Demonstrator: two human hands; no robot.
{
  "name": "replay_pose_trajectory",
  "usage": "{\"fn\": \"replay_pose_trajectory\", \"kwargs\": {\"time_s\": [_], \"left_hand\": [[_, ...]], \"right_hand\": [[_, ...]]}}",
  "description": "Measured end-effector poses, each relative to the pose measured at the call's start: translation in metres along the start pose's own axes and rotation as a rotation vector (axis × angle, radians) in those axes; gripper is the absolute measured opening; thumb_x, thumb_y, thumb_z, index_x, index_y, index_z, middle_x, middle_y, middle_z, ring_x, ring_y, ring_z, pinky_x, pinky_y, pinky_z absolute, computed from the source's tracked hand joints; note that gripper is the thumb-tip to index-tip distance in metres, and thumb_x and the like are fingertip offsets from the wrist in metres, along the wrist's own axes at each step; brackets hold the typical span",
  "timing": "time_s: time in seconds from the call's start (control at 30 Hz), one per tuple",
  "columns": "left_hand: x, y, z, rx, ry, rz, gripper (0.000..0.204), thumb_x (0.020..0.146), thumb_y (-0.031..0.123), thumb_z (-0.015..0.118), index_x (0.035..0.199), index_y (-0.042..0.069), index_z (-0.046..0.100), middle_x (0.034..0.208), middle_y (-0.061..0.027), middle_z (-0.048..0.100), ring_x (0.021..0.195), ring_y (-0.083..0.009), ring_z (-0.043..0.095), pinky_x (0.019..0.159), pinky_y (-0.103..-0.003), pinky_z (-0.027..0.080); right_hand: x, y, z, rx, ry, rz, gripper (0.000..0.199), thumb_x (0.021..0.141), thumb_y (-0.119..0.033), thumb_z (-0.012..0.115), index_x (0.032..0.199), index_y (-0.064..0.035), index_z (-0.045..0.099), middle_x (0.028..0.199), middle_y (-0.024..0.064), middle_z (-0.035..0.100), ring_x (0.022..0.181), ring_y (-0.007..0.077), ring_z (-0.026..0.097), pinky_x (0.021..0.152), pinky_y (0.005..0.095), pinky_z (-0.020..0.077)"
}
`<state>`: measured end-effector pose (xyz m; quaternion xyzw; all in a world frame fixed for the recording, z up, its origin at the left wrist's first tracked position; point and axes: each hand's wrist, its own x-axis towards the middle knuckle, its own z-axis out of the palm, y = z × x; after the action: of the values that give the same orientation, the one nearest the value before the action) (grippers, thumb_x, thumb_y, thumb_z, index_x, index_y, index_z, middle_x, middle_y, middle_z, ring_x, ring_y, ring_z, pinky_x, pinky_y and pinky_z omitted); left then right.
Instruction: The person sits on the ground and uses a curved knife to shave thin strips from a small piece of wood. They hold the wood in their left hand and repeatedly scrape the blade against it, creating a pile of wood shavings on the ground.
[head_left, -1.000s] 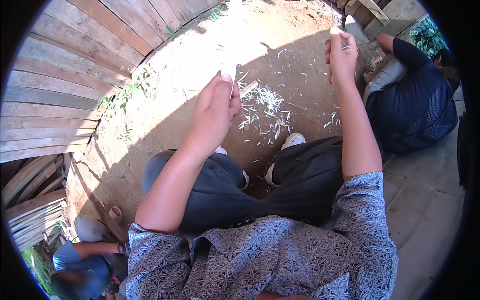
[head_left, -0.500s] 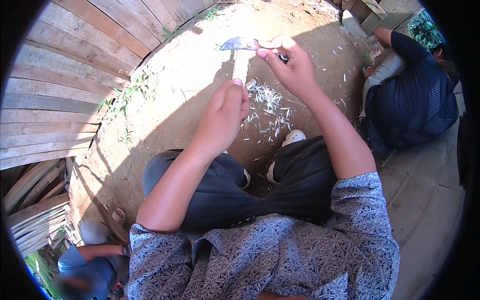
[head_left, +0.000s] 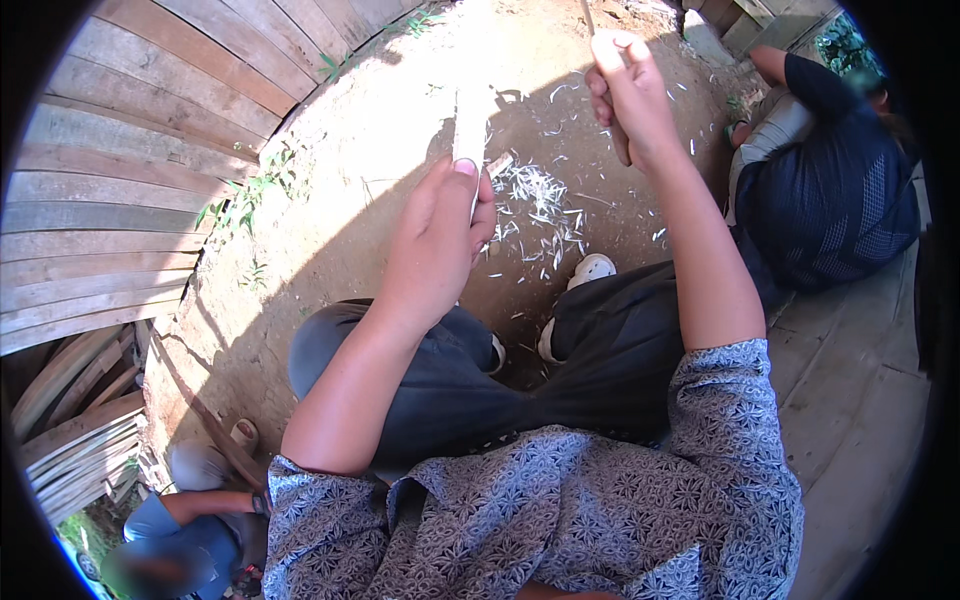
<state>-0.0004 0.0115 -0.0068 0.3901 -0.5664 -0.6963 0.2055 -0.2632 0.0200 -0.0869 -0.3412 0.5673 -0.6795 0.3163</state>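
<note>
While hands (head_left: 432, 230) (head_left: 637, 100) are apart | strip (head_left: 469, 135) in left | knife (head_left: 621, 148) in right

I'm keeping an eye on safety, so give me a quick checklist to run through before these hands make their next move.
1. Left hand grips the pale wooden strip: ok, fingers closed around its lower part.
2. Right hand holds the knife: ok, handle showing below the fist.
3. Knife apart from the left hand: ok, it is up and to the right.
4. Which way the cutting edge faces: cannot tell, only a thin sliver shows above the fist.
5. Far end of the strip visible: not ok, lost in glare.
6. Co-worker in dark top apart from the knife: ok, seated off to the right.
</note>
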Motion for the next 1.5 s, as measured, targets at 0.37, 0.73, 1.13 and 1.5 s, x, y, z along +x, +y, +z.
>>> {"fn": "replay_pose_trajectory", "kwargs": {"time_s": [0.37,0.73,1.13,1.5], "left_hand": [[-0.005,-0.021,0.003,0.061,-0.186,-0.101,0.033,0.106,0.036,0.034,0.095,0.009,0.049,0.060,0.0032,0.037,0.050,-0.0056,0.030,0.046,-0.023,0.027],[-0.010,-0.006,-0.004,-0.007,-0.282,-0.227,0.034,0.106,0.038,0.039,0.092,0.009,0.049,0.058,0.0036,0.037,0.047,-0.0047,0.028,0.043,-0.022,0.024],[-0.004,-0.002,-0.007,-0.074,-0.082,-0.040,0.031,0.108,0.035,0.037,0.099,0.009,0.051,0.061,0.0033,0.038,0.048,-0.0050,0.029,0.045,-0.021,0.025],[-0.003,-0.009,-0.005,0.079,-0.023,0.146,0.027,0.110,0.032,0.035,0.097,0.011,0.045,0.063,0.0048,0.034,0.054,-0.0044,0.026,0.048,-0.022,0.023]], "right_hand": [[-0.037,-0.030,0.043,-0.277,-0.250,-0.131,0.024,0.092,-0.028,0.074,0.092,-0.0062,0.063,0.071,-0.0040,0.058,0.061,0.0010,0.052,0.052,0.0179,0.0387],[-0.028,-0.036,0.003,0.097,-0.500,0.183,0.034,0.101,-0.037,0.060,0.081,-0.0107,0.053,0.058,-0.0030,0.049,0.049,0.0056,0.048,0.044,0.0217,0.0390],[-0.040,-0.066,-0.003,-0.456,-0.413,0.194,0.055,0.105,-0.049,0.045,0.149,-0.0171,0.036,0.090,-0.0002,0.051,0.065,0.0054,0.043,0.055,0.0216,0.0376],[-0.061,-0.032,0.055,-0.248,-0.444,-0.222,0.024,0.092,-0.024,0.073,0.110,-0.0100,0.068,0.074,-0.0008,0.054,0.068,0.0075,0.048,0.063,0.0264,0.0405]]}}
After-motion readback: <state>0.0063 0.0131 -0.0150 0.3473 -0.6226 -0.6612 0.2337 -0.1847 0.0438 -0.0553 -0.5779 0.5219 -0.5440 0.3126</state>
